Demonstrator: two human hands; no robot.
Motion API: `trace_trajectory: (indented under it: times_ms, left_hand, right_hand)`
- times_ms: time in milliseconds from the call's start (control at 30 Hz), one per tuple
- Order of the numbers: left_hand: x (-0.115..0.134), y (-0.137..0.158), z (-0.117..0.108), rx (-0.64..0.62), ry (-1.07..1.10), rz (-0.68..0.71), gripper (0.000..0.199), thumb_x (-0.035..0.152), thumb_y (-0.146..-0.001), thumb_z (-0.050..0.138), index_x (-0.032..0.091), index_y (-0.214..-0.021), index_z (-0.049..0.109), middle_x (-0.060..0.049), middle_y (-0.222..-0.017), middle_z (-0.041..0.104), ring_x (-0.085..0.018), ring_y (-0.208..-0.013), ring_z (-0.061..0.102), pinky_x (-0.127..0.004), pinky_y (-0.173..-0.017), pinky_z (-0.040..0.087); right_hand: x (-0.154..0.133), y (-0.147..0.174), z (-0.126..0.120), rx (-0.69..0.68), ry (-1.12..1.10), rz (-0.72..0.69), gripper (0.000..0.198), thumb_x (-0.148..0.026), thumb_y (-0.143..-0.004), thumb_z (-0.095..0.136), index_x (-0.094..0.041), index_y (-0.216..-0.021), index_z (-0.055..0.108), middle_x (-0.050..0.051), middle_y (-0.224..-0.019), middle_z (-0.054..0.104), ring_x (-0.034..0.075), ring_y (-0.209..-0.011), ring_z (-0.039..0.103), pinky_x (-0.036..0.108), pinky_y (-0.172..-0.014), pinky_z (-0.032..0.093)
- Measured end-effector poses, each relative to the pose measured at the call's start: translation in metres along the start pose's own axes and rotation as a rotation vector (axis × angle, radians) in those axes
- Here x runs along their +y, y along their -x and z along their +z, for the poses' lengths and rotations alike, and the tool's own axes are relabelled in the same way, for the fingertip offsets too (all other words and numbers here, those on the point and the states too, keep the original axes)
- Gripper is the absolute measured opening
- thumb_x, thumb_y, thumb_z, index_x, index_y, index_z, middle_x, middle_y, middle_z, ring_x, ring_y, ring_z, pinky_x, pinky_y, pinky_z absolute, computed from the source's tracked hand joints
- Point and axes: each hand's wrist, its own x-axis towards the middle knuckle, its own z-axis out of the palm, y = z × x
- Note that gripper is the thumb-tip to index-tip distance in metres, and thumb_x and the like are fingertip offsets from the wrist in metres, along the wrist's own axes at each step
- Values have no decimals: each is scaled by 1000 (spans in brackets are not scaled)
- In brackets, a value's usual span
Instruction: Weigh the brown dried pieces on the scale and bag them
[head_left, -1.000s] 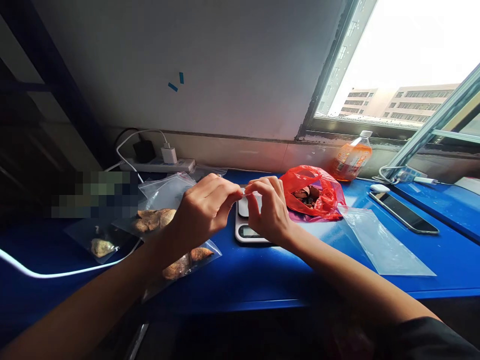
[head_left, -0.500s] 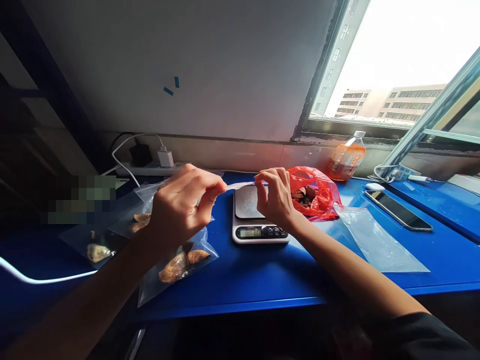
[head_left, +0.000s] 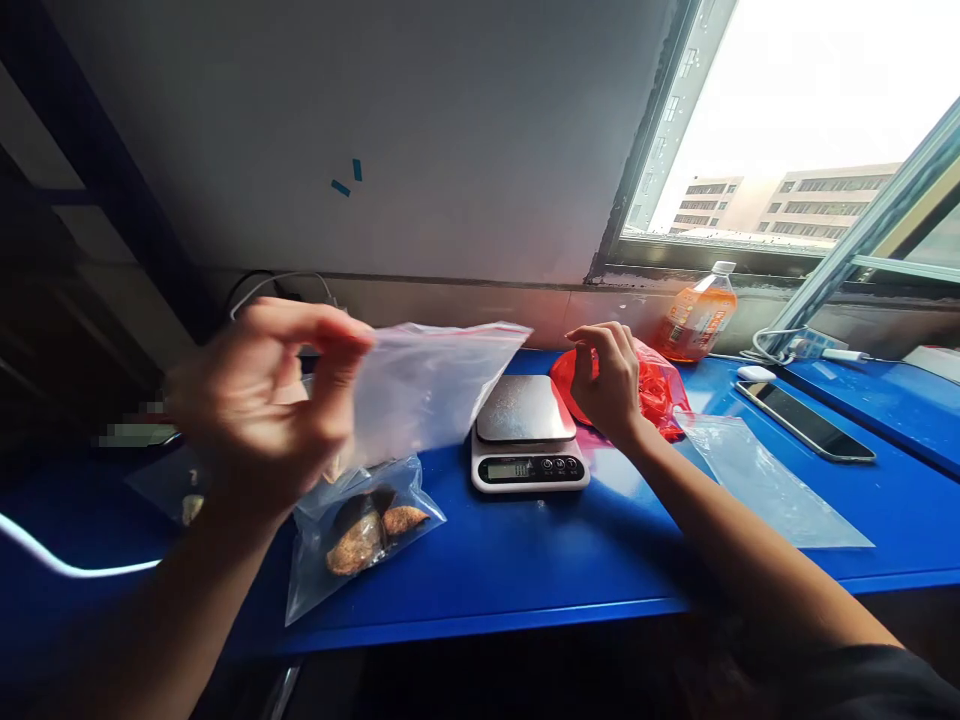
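My left hand (head_left: 262, 400) pinches the top corner of a clear zip-lock bag (head_left: 431, 385), which hangs off to the right and looks flat. Behind that bag's right edge stands a small digital scale (head_left: 526, 410) with a bare metal pan. My right hand (head_left: 607, 380) is over the red plastic bag (head_left: 664, 395), fingers slightly bent and apart, holding nothing; it hides much of the red bag. Below my left hand lies a zip-lock bag with brown, rough pieces (head_left: 367, 535) inside.
To the right on the blue table (head_left: 525, 590) lie a flat zip-lock bag (head_left: 772, 490), a phone (head_left: 810, 420) and a white earphone case (head_left: 755, 374). An orange drink bottle (head_left: 699, 315) stands by the window. A white cable (head_left: 82, 571) crosses the left side.
My right hand has let go of the zip-lock bag and moved right over the red bag. My left hand has moved left, and the bag now faces me broadside.
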Motion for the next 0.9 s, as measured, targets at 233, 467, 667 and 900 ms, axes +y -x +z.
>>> trace_trajectory:
  times_ms: [233, 467, 667, 900]
  left_hand:
    - [-1, -5, 5, 173, 95, -116, 18, 38, -93, 61, 20, -95, 61, 6, -74, 67, -12, -72, 65, -33, -61, 45]
    - [-25, -7, 14, 335, 465, -214, 21, 33, -83, 78, 20, -88, 62, 7, -60, 64, -6, -42, 48, -27, -40, 31]
    - [-35, 3, 27, -5, 503, -471, 30, 51, -93, 59, 23, -101, 63, 3, -61, 64, -10, -46, 49, -25, -46, 39]
    - [-27, 10, 39, -348, 464, -691, 13, 31, -83, 64, 19, -81, 67, 0, -63, 62, -12, -56, 54, -24, -54, 45]
  right_hand:
    - [-73, -1, -17, -550, -781, 312, 37, -44, -96, 48, -21, -125, 55, 5, -100, 61, 15, -87, 59, 31, -76, 50]
    - [-87, 9, -12, -642, -919, 571, 25, -41, -90, 59, -17, -94, 63, 0, -76, 62, 9, -65, 55, 23, -60, 44]
    - [-82, -1, -15, -447, -907, 784, 23, -40, -87, 60, -18, -88, 60, -6, -50, 52, 6, -45, 45, 21, -46, 34]
    - [-66, -7, -14, -375, -877, 878, 23, -38, -82, 63, -17, -89, 61, -6, -50, 53, 7, -45, 48, 22, -48, 37]
